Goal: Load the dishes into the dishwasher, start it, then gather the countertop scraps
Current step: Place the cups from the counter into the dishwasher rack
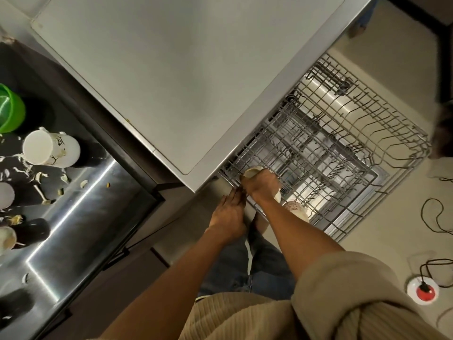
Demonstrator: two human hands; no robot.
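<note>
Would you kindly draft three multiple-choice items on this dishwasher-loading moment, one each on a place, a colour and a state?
1. Where is the cream ceramic cup that the right hand holds?
A. in the steel sink
B. at the near corner of the grey wire upper rack
C. on the floor

2. What colour is the plastic bowl at the left edge?
A. green
B. red
C. blue

3. What is the left hand doing?
A. gripping a plate
B. holding a sponge
C. resting with straight fingers at the rack's edge, holding nothing

Key: 1 B, the cup sits over the rack's wires; 2 A, its rim is bright green; 3 C, its fingers lie straight and empty.
</note>
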